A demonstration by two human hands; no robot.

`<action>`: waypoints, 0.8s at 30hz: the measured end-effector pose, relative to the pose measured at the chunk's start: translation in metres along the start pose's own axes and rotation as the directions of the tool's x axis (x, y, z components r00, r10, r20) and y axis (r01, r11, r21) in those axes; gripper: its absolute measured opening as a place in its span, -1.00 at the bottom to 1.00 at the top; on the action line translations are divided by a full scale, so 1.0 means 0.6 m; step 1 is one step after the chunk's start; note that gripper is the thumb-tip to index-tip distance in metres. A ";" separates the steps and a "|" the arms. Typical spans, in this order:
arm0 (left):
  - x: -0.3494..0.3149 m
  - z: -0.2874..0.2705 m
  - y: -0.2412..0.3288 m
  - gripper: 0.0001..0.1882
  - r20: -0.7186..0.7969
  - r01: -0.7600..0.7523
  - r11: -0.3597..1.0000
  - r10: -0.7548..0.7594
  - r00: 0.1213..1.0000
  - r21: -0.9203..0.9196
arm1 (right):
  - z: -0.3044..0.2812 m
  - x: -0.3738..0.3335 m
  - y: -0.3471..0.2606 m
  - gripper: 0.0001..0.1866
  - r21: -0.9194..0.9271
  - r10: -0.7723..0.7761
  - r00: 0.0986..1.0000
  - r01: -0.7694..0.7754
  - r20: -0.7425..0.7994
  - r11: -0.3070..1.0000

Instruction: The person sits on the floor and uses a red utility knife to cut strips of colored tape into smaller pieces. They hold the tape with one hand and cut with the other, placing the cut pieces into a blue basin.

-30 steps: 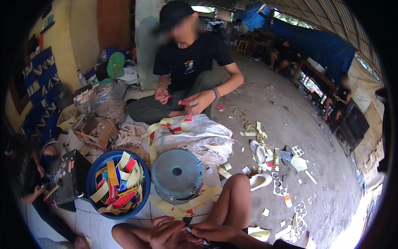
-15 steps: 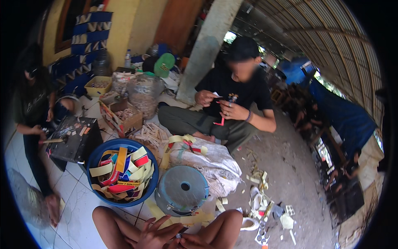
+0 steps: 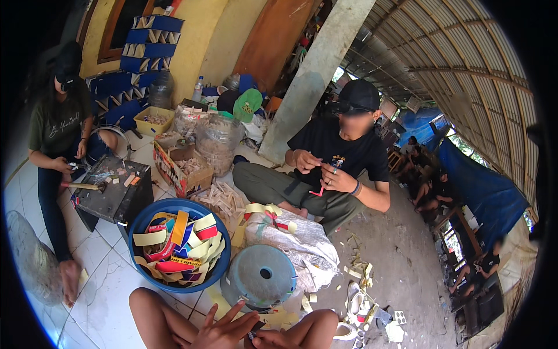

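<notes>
- Dark piece (image 3: 252, 335), small and partly hidden, sits between the two hands at the lower edge, above the person's lap.
- Left hand (image 3: 222, 333): fingers splayed wide, pointing toward the drum (image 3: 247, 266); whether its thumb pinches the piece, I cannot tell.
- Right hand (image 3: 273, 339): bent in close to the piece, cut by the lower edge; its grip cannot be told.
- Changed: a second ago the left fingers were curled in; now they fan out. The piece is between the hands as before, so handling seems unfinished.
- View has turned too, bringing more of the co-worker at left (image 3: 61, 128) into sight. Across, the other co-worker (image 3: 343, 151) now has both hands close together, a red strip (image 3: 317, 191) hanging below.
- Blue tub (image 3: 189, 287), left of the drum: heaped with cut strips (image 3: 180, 228) in cream, yellow, red and blue.
- Cardboard box (image 3: 200, 183), behind the tub: pale wooden bits.
- Yellow bin (image 3: 152, 129), farther back: more small pale bits.
- Clear jug (image 3: 218, 144), beside the box: pale contents, unclear through the plastic.
</notes>
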State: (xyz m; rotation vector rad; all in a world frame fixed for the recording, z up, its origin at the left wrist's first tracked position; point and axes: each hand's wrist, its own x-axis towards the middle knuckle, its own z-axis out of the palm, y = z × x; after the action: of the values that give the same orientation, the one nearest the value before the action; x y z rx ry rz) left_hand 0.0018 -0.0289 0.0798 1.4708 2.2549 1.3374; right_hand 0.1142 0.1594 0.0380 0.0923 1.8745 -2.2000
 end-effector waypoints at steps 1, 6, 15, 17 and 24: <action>-0.004 -0.004 -0.001 -0.03 0.003 -0.001 1.000 0.001 1.000 -0.001 | -0.005 0.001 0.005 -0.54 0.075 0.010 0.999 -0.013 0.036 0.997; -0.002 -0.008 -0.012 -0.12 0.064 0.011 0.999 -0.013 0.998 0.032 | -0.020 -0.001 0.062 -0.46 0.024 -0.013 0.997 0.011 0.078 1.000; 0.000 0.009 -0.080 0.13 0.089 -0.031 0.995 0.040 0.995 -0.097 | -0.001 0.022 0.069 -0.58 -0.134 0.103 0.941 -0.063 0.323 0.989; -0.004 0.001 -0.109 -0.02 -0.038 0.006 0.982 -0.013 0.999 -0.188 | 0.015 0.027 0.052 -0.57 -0.078 0.020 0.946 0.006 0.323 0.997; -0.045 0.034 -0.143 -0.73 -0.609 0.234 0.966 -0.254 0.751 -0.113 | 0.022 0.072 0.012 -0.46 0.310 0.122 0.986 -0.081 -0.116 0.947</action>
State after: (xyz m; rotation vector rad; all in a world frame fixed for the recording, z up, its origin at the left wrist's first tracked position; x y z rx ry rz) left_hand -0.0308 -0.0491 -0.0039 0.7232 2.6495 1.9628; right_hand 0.0758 0.1390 0.0246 0.3930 1.5358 -2.4448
